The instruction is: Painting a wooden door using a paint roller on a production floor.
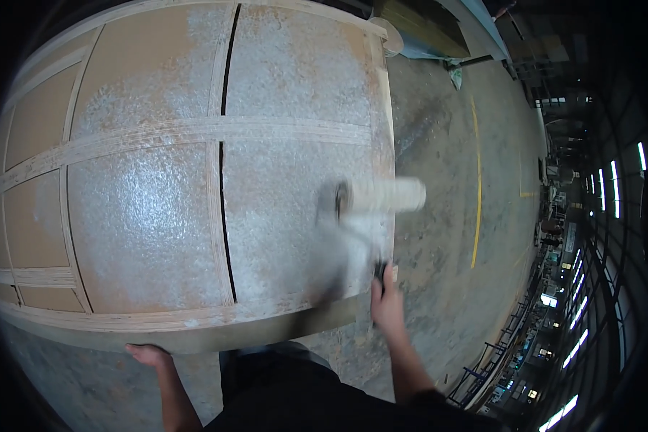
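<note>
My right hand point(388, 305) is closed around the dark handle of a paint roller point(389, 195). The roller's white sleeve, blurred by motion, is over the right edge of a large framed wooden panel point(140, 315). A wet, whitish coating covers much of the panel's right and middle sections, while the far-left sections show bare brown board. Against the panel's near edge is my left hand point(149, 355), its fingers stretched out to the left and holding nothing that I can see. Whether those fingers reach under the edge is unclear.
Long dark gaps point(227, 223) run between some sections of the panel. To the right lies a concrete floor point(439, 237) with a yellow line point(479, 187). Blue metal frames point(475, 374) stand farther right in the hall. Beyond the panel's far right corner is a round pale object point(392, 37).
</note>
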A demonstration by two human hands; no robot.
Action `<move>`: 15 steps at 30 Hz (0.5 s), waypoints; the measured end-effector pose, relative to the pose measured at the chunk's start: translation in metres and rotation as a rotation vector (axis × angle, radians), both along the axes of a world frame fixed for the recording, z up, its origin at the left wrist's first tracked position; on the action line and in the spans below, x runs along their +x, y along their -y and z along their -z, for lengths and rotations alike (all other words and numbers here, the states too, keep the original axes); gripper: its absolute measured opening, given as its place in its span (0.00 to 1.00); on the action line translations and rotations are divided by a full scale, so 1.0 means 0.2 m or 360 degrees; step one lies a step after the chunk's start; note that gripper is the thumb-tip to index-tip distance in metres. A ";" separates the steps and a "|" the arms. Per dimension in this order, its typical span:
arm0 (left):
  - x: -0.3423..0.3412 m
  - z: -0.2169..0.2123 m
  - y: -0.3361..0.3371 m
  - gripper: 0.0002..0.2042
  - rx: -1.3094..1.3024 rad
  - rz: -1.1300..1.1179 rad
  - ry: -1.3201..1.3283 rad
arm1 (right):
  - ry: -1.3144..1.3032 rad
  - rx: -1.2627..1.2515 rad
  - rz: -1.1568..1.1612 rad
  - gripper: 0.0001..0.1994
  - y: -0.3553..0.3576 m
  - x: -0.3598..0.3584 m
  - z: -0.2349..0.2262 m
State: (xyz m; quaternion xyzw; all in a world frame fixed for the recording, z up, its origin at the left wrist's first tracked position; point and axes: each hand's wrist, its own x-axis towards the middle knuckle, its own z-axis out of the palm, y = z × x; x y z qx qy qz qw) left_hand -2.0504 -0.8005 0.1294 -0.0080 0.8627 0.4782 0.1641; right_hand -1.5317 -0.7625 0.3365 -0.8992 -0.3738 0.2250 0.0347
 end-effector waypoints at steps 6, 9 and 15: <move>0.00 -0.05 -0.01 0.32 0.0009 -0.0048 -0.0006 | 0.0235 0.0433 -0.0518 0.25 -1.58 0.49 0.25; 0.02 0.00 -0.02 0.31 0.0055 -0.0024 0.0084 | 0.0244 0.0459 -0.0683 0.17 -2.29 0.78 0.25; 0.05 -0.07 -0.06 0.30 -0.0022 -0.0011 0.0066 | 0.0046 0.0387 -0.0481 0.15 -2.36 0.66 0.25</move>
